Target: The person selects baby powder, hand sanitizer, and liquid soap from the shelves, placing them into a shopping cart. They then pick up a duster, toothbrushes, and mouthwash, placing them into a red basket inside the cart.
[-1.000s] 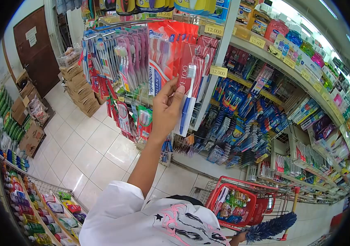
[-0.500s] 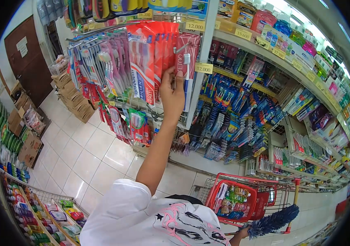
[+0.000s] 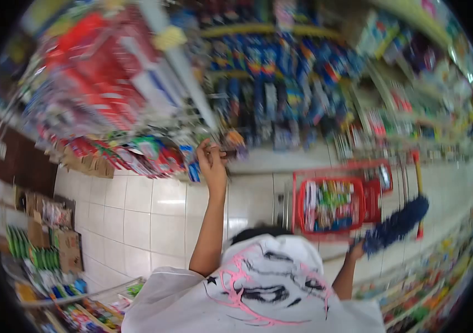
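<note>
My left hand [image 3: 212, 161] is stretched forward at the low end of the hanging display. Its fingers look bent and somewhat apart, with nothing clearly in them. Close to the fingertips hang small dark and orange packs [image 3: 235, 140], too blurred to name; whether I touch them cannot be told. Just left of the hand is a small blue pack [image 3: 194, 171]. In my right hand [image 3: 357, 251], at the right, is the handle of a fluffy dark blue duster [image 3: 396, 223], its head pointing away to the right. Red toothbrush packs [image 3: 89, 66] hang above left, smeared by motion.
A red shopping cart [image 3: 297, 206] with several packaged goods inside stands ahead of my body. Shelving with blue packs [image 3: 270, 61] runs along the far side. Cardboard boxes [image 3: 70, 250] and green packs stand on the tiled floor [image 3: 136, 222] at left.
My left hand has left the red toothbrush packs and moved down to the small packs at the bottom. The view has tilted downward, showing more of the cart. The duster remains in my right hand.
</note>
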The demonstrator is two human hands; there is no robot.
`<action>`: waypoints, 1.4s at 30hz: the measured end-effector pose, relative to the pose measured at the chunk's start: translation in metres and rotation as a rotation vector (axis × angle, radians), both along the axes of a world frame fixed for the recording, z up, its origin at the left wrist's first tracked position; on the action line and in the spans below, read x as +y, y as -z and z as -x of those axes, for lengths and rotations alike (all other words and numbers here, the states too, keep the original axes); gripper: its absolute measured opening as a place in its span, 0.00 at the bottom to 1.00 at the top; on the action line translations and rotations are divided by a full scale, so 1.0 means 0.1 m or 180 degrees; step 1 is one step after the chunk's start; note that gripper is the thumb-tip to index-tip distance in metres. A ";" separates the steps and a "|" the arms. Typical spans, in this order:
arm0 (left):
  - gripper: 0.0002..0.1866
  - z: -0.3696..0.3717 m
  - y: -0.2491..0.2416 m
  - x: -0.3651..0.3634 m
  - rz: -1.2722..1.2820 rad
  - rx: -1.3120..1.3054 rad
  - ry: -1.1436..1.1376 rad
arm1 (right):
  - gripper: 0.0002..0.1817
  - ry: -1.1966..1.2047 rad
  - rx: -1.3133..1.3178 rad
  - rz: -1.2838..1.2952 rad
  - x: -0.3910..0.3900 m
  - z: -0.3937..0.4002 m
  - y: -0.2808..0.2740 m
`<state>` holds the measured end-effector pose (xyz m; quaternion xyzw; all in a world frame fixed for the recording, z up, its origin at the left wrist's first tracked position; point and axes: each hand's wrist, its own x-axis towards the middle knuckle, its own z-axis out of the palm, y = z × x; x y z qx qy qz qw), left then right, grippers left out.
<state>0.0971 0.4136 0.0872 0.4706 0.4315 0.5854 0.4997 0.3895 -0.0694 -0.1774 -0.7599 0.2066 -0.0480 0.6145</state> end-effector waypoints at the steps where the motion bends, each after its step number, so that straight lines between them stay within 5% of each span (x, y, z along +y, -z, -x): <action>1: 0.15 -0.05 0.33 -0.16 0.0182 0.0139 0.0191 | 0.29 -0.0163 0.0324 0.0115 -0.05 -0.05 0.02; 3: 0.11 -0.16 0.84 -0.48 0.0365 0.0939 0.1439 | 0.30 -0.0252 0.0414 -0.0011 0.02 0.04 -0.21; 4: 0.08 -0.28 0.94 -0.71 0.0335 0.1036 0.1792 | 0.31 -0.0449 0.0043 0.0705 -0.12 -0.03 -0.06; 7: 0.10 -0.76 1.14 -1.35 0.0378 0.0966 0.2816 | 0.34 -0.0861 -0.0274 0.1099 -0.39 -0.13 0.23; 9: 0.09 -1.16 1.21 -1.64 0.0409 0.1321 0.3515 | 0.34 -0.0654 0.0674 0.0635 -0.34 -0.07 0.06; 12: 0.12 -1.72 2.00 -1.89 -0.0083 0.2128 0.3963 | 0.31 -0.0962 0.1297 0.0102 -0.29 -0.04 -0.31; 16: 0.12 -2.27 3.50 -2.00 -0.2736 0.4313 0.4533 | 0.30 -0.1312 0.1145 0.0224 -0.73 -0.15 -0.07; 17: 0.12 -2.25 3.45 -1.96 -0.3160 0.4392 0.4334 | 0.31 -0.1327 0.1232 0.0329 -1.05 -0.17 0.24; 18: 0.14 -2.43 3.43 -1.96 -0.2115 0.4794 0.4502 | 0.31 -0.1195 0.2075 0.1006 -0.75 -0.12 -0.56; 19: 0.18 -2.43 3.53 -1.89 -0.2736 0.4688 0.4606 | 0.30 -0.1323 0.0896 0.1250 -0.98 -0.08 -0.19; 20: 0.22 -2.49 3.27 -1.84 -0.3697 0.5086 0.4612 | 0.31 -0.1405 0.0827 0.1333 -1.08 -0.12 -0.12; 21: 0.27 -2.47 3.50 -1.75 -0.3681 0.4625 0.4595 | 0.31 -0.1461 0.0954 0.1394 -1.16 -0.17 -0.14; 27: 0.22 -2.56 2.93 -1.66 -0.3869 0.4909 0.4965 | 0.32 -0.1812 0.1400 0.1647 -1.49 -0.36 -0.06; 29: 0.16 -2.58 2.70 -1.69 -0.3161 0.4581 0.5810 | 0.33 -0.1962 0.1244 0.1829 -1.61 -0.39 0.10; 31: 0.11 -2.49 2.51 -1.69 -0.3503 0.3395 0.5440 | 0.35 -0.1917 0.0964 0.1602 -1.55 -0.34 0.10; 32: 0.12 -2.44 2.68 -1.71 -0.1617 0.2887 0.5598 | 0.34 -0.1938 0.2049 0.2517 -1.57 -0.40 0.16; 33: 0.14 -2.36 2.05 -1.71 -0.2618 0.2451 0.5032 | 0.32 -0.2780 0.1502 0.2293 -1.68 -0.43 0.24; 34: 0.15 -2.24 1.69 -1.73 -0.2448 0.2169 0.4607 | 0.29 -0.2971 0.1491 0.2235 -1.84 -0.53 0.48; 35: 0.16 -2.04 1.55 -1.79 -0.1519 0.1858 0.4073 | 0.27 -0.3185 0.1462 0.2182 -1.96 -0.62 0.77; 37: 0.17 -1.73 0.74 -1.72 -0.0553 0.1868 0.3260 | 0.24 -0.3206 -0.0691 0.2435 -2.24 -0.61 1.42; 38: 0.17 -1.51 0.37 -1.59 -0.0696 0.1946 0.2979 | 0.24 -0.3176 -0.0627 0.2143 -2.33 -0.74 1.79; 40: 0.14 -1.07 -0.20 -1.40 -0.0816 0.0885 0.1836 | 0.24 -0.1513 0.0868 -0.0224 -1.95 -0.75 1.60; 41: 0.14 -0.78 -0.44 -1.25 -0.0960 0.0887 0.1208 | 0.11 -0.1837 0.0225 -0.1282 -1.96 -0.80 1.91; 42: 0.14 -0.47 -0.71 -1.10 -0.1065 0.0857 0.0618 | 0.12 -0.1453 0.0914 -0.0609 -1.81 -0.80 1.50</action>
